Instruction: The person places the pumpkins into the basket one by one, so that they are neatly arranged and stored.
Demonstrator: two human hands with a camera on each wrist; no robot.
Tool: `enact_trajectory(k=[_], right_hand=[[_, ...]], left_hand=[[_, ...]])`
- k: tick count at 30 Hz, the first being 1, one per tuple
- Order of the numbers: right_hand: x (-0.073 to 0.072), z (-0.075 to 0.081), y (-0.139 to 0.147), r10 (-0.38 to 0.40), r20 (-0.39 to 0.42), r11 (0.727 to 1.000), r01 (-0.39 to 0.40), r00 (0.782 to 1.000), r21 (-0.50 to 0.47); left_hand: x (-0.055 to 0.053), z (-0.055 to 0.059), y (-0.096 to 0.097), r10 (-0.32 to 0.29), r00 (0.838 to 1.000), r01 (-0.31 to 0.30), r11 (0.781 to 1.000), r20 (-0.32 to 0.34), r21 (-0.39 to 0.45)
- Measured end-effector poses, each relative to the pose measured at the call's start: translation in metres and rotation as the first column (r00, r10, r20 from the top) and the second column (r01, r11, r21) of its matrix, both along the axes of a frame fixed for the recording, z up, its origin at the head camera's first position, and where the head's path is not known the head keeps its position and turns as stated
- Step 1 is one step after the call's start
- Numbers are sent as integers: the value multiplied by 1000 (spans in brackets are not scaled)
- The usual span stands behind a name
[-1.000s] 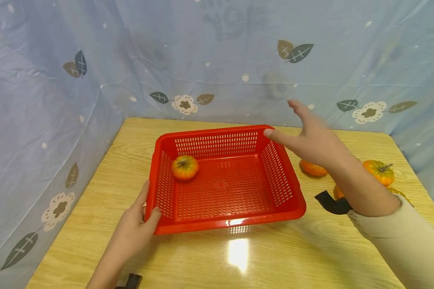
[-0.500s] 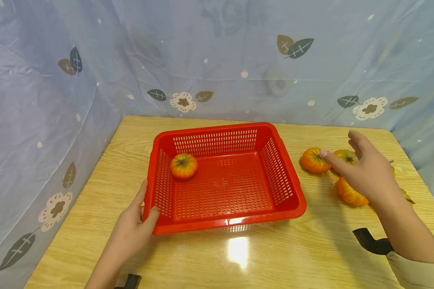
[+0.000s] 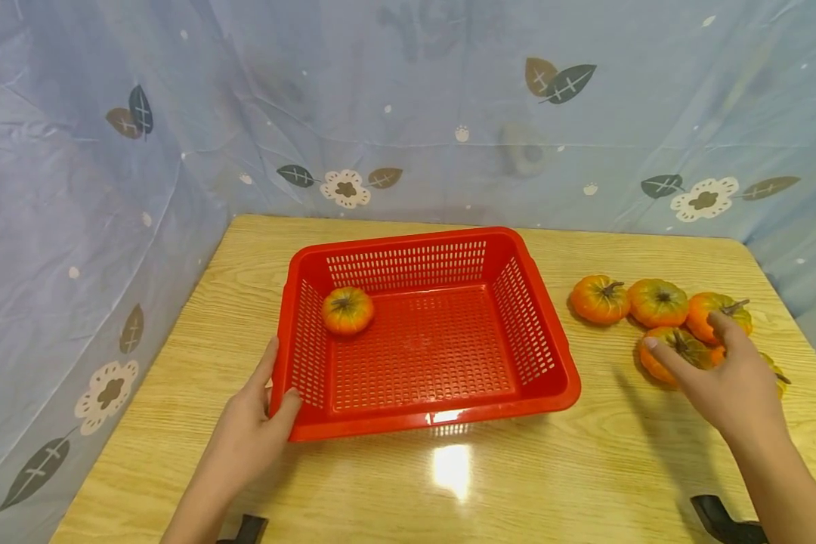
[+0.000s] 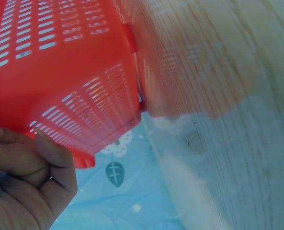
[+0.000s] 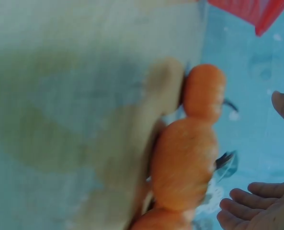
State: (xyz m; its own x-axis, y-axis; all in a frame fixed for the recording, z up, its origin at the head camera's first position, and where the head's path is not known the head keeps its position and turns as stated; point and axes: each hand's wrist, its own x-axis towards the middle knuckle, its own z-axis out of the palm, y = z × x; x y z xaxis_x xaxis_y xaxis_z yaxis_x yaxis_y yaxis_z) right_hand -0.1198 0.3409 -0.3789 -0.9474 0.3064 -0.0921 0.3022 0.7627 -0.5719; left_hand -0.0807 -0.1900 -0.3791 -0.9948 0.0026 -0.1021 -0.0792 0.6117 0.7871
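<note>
A red plastic basket (image 3: 418, 427) with slotted walls stands on the table, and one small orange-green pumpkin (image 3: 348, 311) lies inside at its left. My left hand (image 3: 251, 431) grips the basket's left rim, thumb on the inner side; the left wrist view shows those fingers (image 4: 58, 167) curled at the rim. To the right, my right hand (image 3: 737, 385) hovers over several small pumpkins, fingers spread and holding nothing. It partly hides the nearest pumpkin (image 3: 669, 355) from the head view. In the right wrist view, the open hand is beside a row of pumpkins (image 5: 185, 163).
Clustered at the table's right are more pumpkins, among them the leftmost one (image 3: 598, 301) and another beside it (image 3: 658, 304). A blue patterned curtain (image 3: 449, 113) hangs behind and along the sides of the wooden table (image 3: 517, 483).
My right hand has moved from above the basket's far right corner, rightward and down to the pumpkins. The left hand and the basket have stayed in place.
</note>
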Motion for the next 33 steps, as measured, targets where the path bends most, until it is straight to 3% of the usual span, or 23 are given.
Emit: enact_trajectory(k=[5,12,19,33], right_hand=[[5,-9,11,-32,43,999,31,999,21],[5,-19,21,-13,73,998,9,997,56],[2,-27,28,2,135,998,-11,991,62],[-5,-31,34,63,155,994,-75,986,73]], left_hand=[[0,-1,-1,-1,1000,1,1000,0,4],[1,-1,-1,1,1000,-2,1000,27,23],[2,0,-1,2,1000,-2,1000,14,1],[0,3,-1,-10,1000,11,1000,21,-25]])
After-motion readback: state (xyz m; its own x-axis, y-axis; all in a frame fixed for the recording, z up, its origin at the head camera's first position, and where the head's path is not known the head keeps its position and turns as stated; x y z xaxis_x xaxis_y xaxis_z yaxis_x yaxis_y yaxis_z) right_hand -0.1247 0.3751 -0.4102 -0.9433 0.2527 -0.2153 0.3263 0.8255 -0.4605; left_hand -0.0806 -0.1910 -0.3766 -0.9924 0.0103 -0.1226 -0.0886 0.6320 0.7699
